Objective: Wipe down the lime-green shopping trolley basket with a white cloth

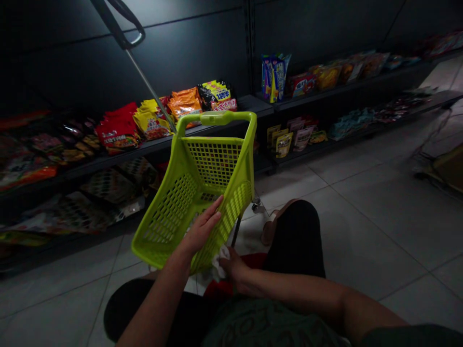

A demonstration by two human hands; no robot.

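Observation:
A lime-green plastic shopping basket (170, 202) with lattice walls stands tilted in front of me. My left hand (204, 229) reaches over its near rim, fingers stretched out and lying along the inside of the right wall. Lower down, on the outside of that wall, my right hand (233, 265) is closed on a white cloth (220, 262). The cloth is against or very close to the basket's lower outer side; I cannot tell exactly. A castor wheel (258, 206) shows beneath the basket's far right corner.
Low dark shelves (249, 103) with bagged snacks (186, 103) run behind the basket. A metal pole with a black handle (132, 41) rises behind it to the left. My bent knees (300, 236) flank the basket's near end. A cardboard box (448, 166) lies at the right on the tiled floor (361, 241).

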